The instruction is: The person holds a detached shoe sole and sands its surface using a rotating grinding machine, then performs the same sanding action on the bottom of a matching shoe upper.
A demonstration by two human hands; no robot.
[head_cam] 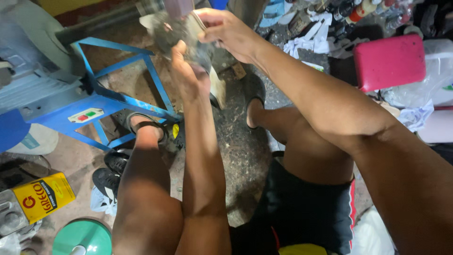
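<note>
Head view shows your left hand point(188, 78) and right hand point(222, 29) both closed around a blurred, grey, shoe-like piece point(181, 33) at the frame's top centre, above the blue metal frame point(118, 101). Keep both grips firm, wrists steady.

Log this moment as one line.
left hand: holds shoe | right hand: grips shoe top | blue frame: beside

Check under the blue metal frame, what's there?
Under the blue metal frame: brown dirt floor and a sandalled foot at its corner. The grey machine hides the frame's left side.
</note>
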